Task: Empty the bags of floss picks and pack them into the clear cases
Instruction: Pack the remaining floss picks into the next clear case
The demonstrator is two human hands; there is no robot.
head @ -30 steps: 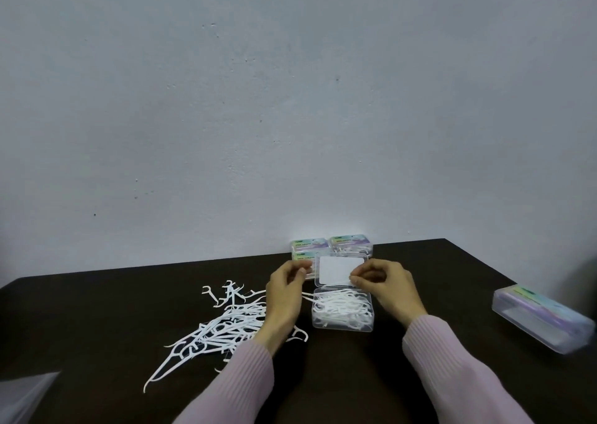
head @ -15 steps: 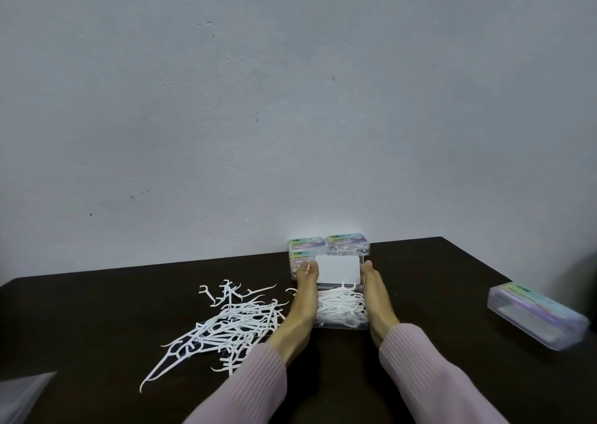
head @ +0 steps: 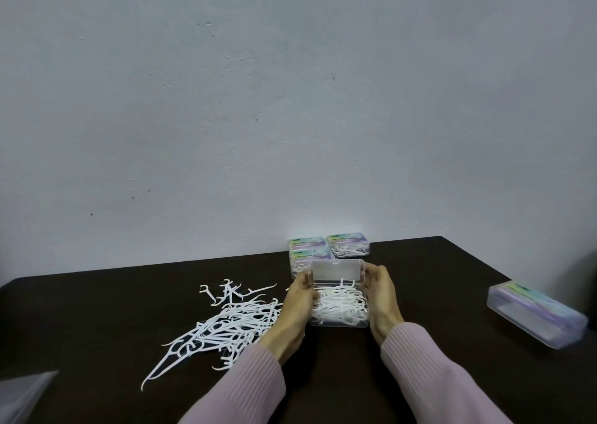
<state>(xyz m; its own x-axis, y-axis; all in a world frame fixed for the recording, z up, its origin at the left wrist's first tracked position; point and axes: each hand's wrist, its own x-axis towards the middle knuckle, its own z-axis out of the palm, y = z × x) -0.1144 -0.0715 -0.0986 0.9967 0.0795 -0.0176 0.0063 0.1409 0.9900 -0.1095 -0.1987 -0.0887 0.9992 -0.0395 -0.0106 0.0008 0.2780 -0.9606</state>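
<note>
Case (head: 338, 307) mid-table, stuffed with picks, lid (head: 337, 270) half up at the far edge. Left hand (head: 298, 301) and right hand (head: 381, 297) gripping the two sides, fingers curled up near the lid. Looks about ready to snap shut. Three packed cases (head: 347, 246) against the wall, one more case (head: 536, 315) far right. Big loose pile (head: 226, 323) still to pack, left of the hands. Labels too blurry to read.

Case labels (head: 311, 241) too blurry, unreadable.
</note>
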